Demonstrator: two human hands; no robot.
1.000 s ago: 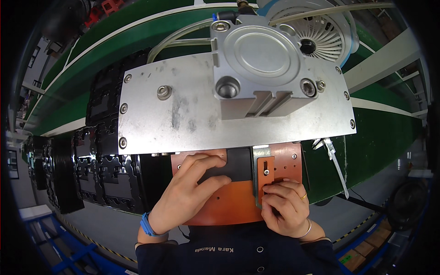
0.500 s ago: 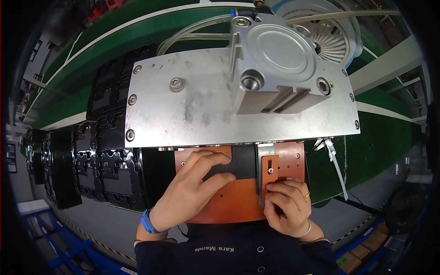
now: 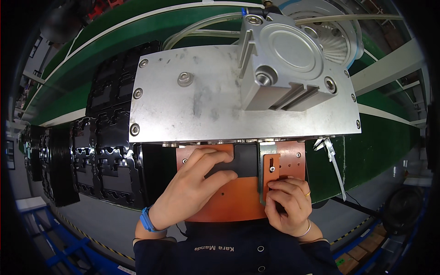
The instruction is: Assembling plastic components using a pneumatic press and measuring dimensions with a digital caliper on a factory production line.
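My left hand lies over an orange base plate, thumb and index finger curved around the left part of a flat black piece. The far end of the black piece reaches the edge of a silver metal press block. At the right, my right hand has its fingers bent and drawn together at the near end of an orange slotted plate. A screw sits in that plate's slot. A thin metal strip runs along its left side. The right fingertips are partly hidden.
A grey pneumatic cylinder stands on the press block, with clear hoses behind it. Stacked black plastic trays are at the left. A caliper lies on the green bench at the right. A round white fan-like unit stands behind.
The view has shifted slightly, so the press block appears a little farther right and higher. Both hands keep nearly the same places and grips.
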